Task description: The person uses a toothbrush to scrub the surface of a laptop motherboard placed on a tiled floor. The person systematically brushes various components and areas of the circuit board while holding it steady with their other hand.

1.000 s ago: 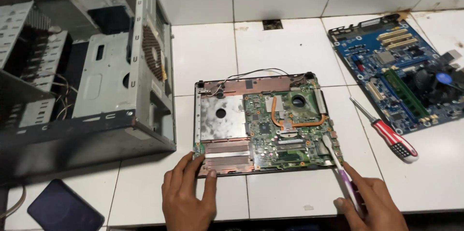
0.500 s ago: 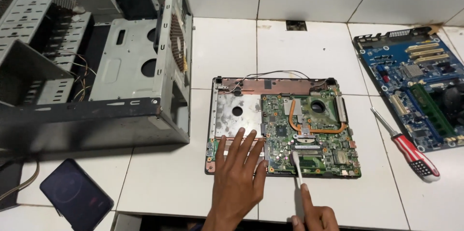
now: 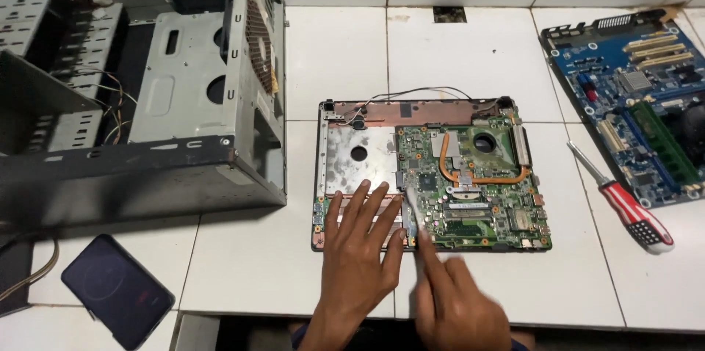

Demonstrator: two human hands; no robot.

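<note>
Near the front edge of the white tiled counter [image 3: 352,50], we press our left hand [image 3: 360,248], fingers spread flat, on the opened laptop base with its green circuit board [image 3: 470,175]. Our right hand [image 3: 455,299] pinches a thin silvery tool [image 3: 413,211], blurred. A slip could gouge the board. Open tile lies right, before the red-handled screwdriver [image 3: 624,200]; the grey metal computer case [image 3: 147,94] crowds the left.

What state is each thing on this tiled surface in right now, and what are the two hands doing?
Laptop base: opened up, green board exposed.
Desktop case: on its side, panel off, inside showing.
Blue motherboard: bare, lying flat.
Red-handled screwdriver: lying unused.
Dark phone: lying flat, screen dark.
Left hand: flat, fingers spread on the laptop base.
Right hand: blurred, holding a thin tool to the board.
</note>
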